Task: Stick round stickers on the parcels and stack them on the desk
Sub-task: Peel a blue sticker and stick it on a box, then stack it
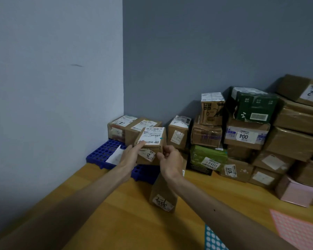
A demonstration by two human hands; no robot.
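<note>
A small brown parcel point(151, 141) with a white shipping label and a small teal round sticker on its right edge is held up above the blue tray. My left hand point(131, 155) holds its left side, thumb on the label. Against the box's lower right corner is my right hand point(170, 160), fingers curled; whether it grips the box I cannot tell. Below my right wrist a brown parcel point(163, 197) with a handwritten label stands on the wooden desk point(126, 217). A teal sticker sheet point(213, 240) and a pink sticker sheet point(300, 230) lie at the front right.
A blue perforated tray point(101, 154) with a white paper sits in the wall corner. Two labelled boxes point(132, 129) stand behind it. A tall pile of parcels point(260, 138) fills the right side along the grey wall. A pink box point(294, 192) lies at its front.
</note>
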